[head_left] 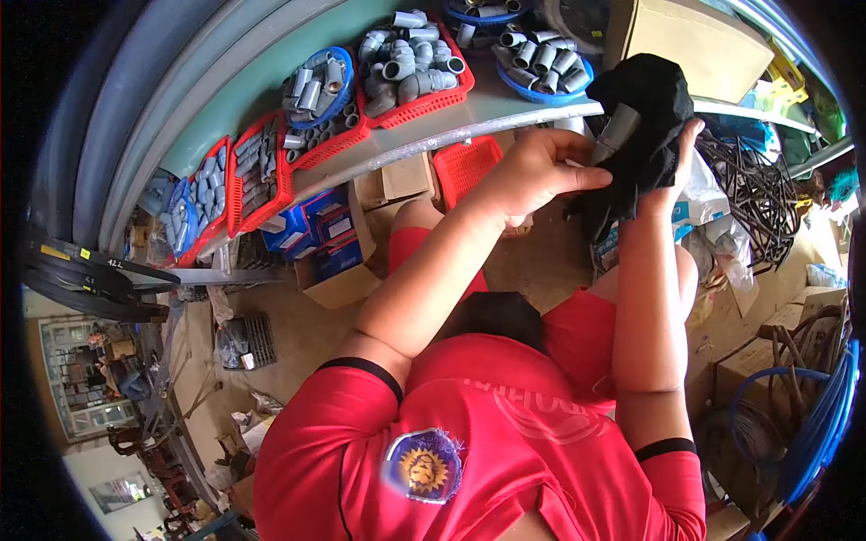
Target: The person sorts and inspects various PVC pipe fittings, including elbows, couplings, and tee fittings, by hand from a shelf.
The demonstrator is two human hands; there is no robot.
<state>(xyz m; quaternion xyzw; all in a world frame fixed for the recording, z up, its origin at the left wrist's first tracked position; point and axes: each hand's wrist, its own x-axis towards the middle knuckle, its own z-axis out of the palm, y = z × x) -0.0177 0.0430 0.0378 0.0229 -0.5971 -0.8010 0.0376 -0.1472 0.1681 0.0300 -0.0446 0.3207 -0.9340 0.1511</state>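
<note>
My left hand (550, 171) reaches in from the left, its thumb and index finger closed at the lower end of a short grey pipe fitting (621, 128). The fitting lies against a bunched black cloth (654, 99). From the other side, my right hand (678, 167) is wrapped round the cloth, and most of its fingers are hidden behind the fabric. Both hands are raised above my lap, close to the front edge of the shelf (451, 135).
Red baskets (424, 104) and blue baskets (541, 93) of grey pipe fittings line the shelf. A cardboard box (690, 45) stands at the back right. Below are a red basket (465, 167) and blue boxes (316, 234). Black tubing (749, 198) and a blue hose (825, 424) lie at right.
</note>
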